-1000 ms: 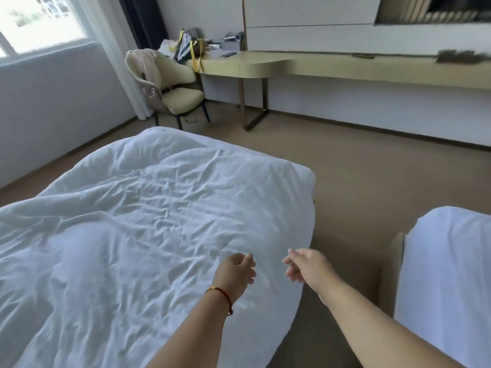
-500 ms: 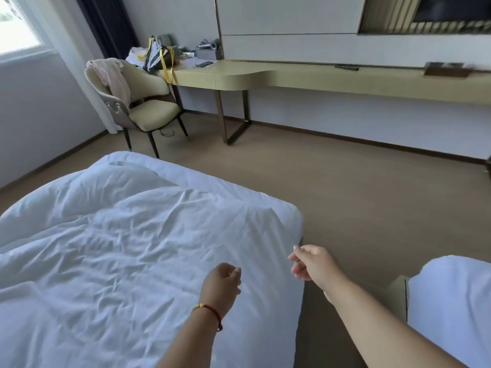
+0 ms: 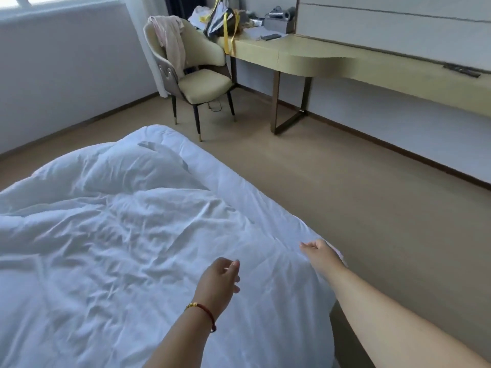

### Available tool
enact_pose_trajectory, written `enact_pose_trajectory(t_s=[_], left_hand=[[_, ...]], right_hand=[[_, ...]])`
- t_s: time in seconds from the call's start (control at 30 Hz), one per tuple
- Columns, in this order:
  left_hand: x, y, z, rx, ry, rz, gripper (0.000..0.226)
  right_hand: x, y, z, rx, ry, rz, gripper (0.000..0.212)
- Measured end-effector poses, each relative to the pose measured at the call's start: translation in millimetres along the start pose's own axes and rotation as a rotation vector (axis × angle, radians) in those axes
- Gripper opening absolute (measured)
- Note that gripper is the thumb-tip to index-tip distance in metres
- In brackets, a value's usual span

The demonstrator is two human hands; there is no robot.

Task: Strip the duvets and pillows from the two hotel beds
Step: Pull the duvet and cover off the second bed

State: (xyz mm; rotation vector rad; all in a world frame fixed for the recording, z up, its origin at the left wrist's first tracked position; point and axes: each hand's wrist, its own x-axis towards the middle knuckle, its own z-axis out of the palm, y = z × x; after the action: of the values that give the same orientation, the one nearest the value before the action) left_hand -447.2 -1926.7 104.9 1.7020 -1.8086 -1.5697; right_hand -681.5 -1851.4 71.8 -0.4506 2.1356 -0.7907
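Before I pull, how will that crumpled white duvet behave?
The crumpled white duvet is probably floppy: creases run everywhere. Its puffy folds suggest it is light but bulky. Grabbed at the corner by the right hand, it would likely drag and bunch.

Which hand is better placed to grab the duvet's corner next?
Probably the right hand: it sits at the duvet corner by the bed's edge. The left hand hovers farther in over the middle.

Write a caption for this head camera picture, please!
Two bare hands, left hand and right hand, reach over a rumpled white duvet.
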Motion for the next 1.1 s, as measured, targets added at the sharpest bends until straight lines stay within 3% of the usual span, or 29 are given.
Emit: enact_pose_trajectory(t_s=[0.1, 0.17, 0.27, 0.37, 0.47, 0.53, 0.6, 0.67, 0.8, 0.87, 0.97, 1.03, 1.1], left_hand=[[7, -3, -2, -0.052, 0.066, -0.076, 0.024], [9, -4, 3, -0.141, 0.144, -0.134, 0.027], [10, 0, 19, -0.289, 0.246, -0.231, 0.032], [1, 6, 38, -0.559, 0.356, -0.279, 0.052], [-10, -10, 43, -0.659, 0.435, -0.267, 0.075], [-20, -20, 45, -0.693, 0.509, -0.297, 0.073], [-28, -24, 47, -0.655, 0.674, -0.349, 0.058], [-32, -28, 50, -0.675, 0.799, -0.385, 0.045], [-31, -28, 54, -0.779, 0.773, -0.298, 0.054], [-35, -27, 57, -0.789, 0.721, -0.257, 0.053], [-44, -21, 60, -0.828, 0.705, -0.202, 0.06], [-48, -16, 61, -0.805, 0.765, -0.212, 0.06], [-51, -12, 64, -0.755, 0.801, -0.231, 0.061]], right_hand=[[39, -8, 20, -0.096, -0.167, 0.052, 0.071], [55, -7, 37, -0.15, -0.316, 0.075, 0.078], [60, -17, 59, -0.21, -0.501, -0.04, 0.054], [36, -47, 79, 0.016, -0.669, -0.175, 0.035], [-2, -84, 98, 0.113, -0.965, -0.118, 0.054], [-15, -90, 116, 0.057, -1.218, -0.041, 0.072], [-22, -82, 130, 0.044, -1.336, 0.004, 0.089], [-21, -74, 135, 0.052, -1.311, 0.011, 0.101], [10, -79, 125, 0.097, -0.783, -0.094, 0.081], [26, -80, 123, -0.113, -0.648, -0.314, 0.079], [21, -74, 112, -0.562, -0.705, -0.507, 0.059], [9, -61, 102, -0.584, -0.8, -0.442, 0.066], [2, -44, 91, -0.571, -0.781, -0.415, 0.081]])
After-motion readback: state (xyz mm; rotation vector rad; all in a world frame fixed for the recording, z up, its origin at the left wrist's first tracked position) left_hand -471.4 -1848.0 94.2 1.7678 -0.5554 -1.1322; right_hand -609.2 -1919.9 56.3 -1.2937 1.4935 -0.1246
